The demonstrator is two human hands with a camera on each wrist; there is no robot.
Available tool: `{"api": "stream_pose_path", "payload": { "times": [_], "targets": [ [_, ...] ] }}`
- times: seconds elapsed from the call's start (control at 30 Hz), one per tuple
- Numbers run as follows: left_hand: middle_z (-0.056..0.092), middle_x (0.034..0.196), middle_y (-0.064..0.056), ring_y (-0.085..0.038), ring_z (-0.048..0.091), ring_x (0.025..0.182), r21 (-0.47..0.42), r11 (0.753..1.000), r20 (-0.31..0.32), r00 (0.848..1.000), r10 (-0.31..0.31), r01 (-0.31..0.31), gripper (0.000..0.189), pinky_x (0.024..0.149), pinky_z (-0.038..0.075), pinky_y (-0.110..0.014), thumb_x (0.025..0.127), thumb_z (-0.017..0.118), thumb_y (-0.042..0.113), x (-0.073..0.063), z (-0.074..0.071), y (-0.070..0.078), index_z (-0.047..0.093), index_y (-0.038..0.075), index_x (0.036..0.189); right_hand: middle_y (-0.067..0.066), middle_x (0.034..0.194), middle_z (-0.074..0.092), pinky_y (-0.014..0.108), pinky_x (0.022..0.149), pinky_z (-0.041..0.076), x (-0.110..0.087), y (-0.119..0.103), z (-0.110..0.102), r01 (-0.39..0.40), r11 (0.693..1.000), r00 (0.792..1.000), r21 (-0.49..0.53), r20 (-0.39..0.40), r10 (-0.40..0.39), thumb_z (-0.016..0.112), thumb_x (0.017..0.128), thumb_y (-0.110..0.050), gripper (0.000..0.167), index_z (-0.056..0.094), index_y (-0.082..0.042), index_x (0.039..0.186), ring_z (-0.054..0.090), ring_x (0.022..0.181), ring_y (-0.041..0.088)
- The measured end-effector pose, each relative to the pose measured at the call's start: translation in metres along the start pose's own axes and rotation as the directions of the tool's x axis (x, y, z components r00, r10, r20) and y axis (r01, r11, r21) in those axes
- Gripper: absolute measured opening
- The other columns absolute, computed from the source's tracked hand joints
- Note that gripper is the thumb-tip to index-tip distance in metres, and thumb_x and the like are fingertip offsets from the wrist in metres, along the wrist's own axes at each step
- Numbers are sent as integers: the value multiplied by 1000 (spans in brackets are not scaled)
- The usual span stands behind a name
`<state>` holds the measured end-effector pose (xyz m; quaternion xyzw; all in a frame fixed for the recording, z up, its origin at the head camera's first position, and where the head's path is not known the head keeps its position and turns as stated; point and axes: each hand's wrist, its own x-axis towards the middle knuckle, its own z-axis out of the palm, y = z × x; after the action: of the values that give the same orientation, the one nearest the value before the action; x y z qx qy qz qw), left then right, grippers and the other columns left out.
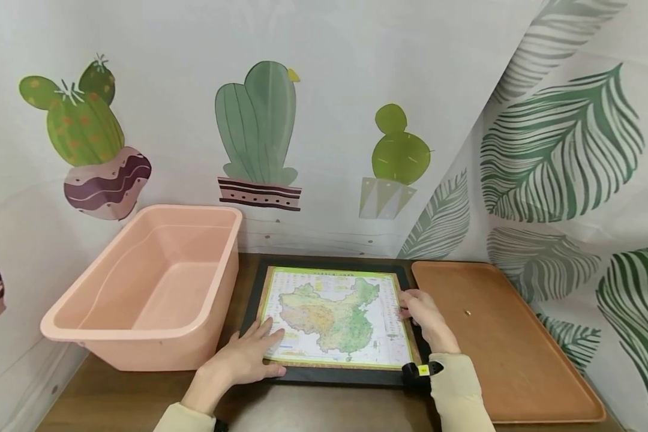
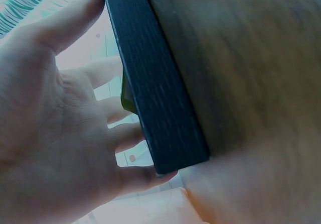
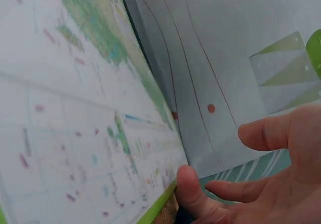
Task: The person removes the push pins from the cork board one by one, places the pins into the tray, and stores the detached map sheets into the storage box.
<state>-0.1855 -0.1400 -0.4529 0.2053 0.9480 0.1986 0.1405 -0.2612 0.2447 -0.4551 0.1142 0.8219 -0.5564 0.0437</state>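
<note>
A printed map with a green edge lies inside a black frame, a brown border showing around it. My left hand rests, fingers spread, on the frame's lower left corner and the map's left edge. In the left wrist view, the fingers of this left hand reach behind the black frame. My right hand touches the right edge of the map. Its fingers are apart in the right wrist view, where one fingertip meets the map's green edge.
To the left stands a pink plastic basin. A brown tray lies at the right, with a tiny shiny item on it. Behind the wooden table hangs a cloth printed with cacti and leaves.
</note>
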Motion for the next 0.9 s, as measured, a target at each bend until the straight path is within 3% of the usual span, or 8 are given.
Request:
{"api": "stream_pose_path", "payload": {
  "times": [0.23, 0.6, 0.9],
  "targets": [
    [24, 159, -17, -38, 14, 146, 10, 1000, -1, 1000, 1, -1, 79, 104, 17, -72, 85, 67, 57, 1, 0, -1, 45, 16, 149, 19, 108, 54, 32, 64, 36, 4, 5, -4, 16, 1000, 1000, -15, 22, -16, 49, 102, -21, 47, 42, 12, 135, 56, 72, 23],
    [23, 159, -17, -38, 14, 146, -1, 1000, 1, 1000, 0, 0, 79, 104, 16, -72, 86, 67, 56, -1, -1, 0, 44, 15, 149, 13, 101, 59, 33, 65, 39, 4, 3, -6, 32, 998, 998, -47, 56, -29, 55, 99, -18, 42, 49, 8, 132, 49, 79, 23],
    [24, 158, -17, -39, 16, 145, 0, 1000, -4, 1000, 6, -6, 78, 104, 17, -72, 86, 67, 55, -1, -2, 1, 45, 14, 148, 15, 110, 54, 35, 69, 46, 4, 3, -9, 10, 994, 997, 108, 76, -18, 53, 101, -16, 39, 44, 5, 132, 52, 87, 25]
  ]
}}
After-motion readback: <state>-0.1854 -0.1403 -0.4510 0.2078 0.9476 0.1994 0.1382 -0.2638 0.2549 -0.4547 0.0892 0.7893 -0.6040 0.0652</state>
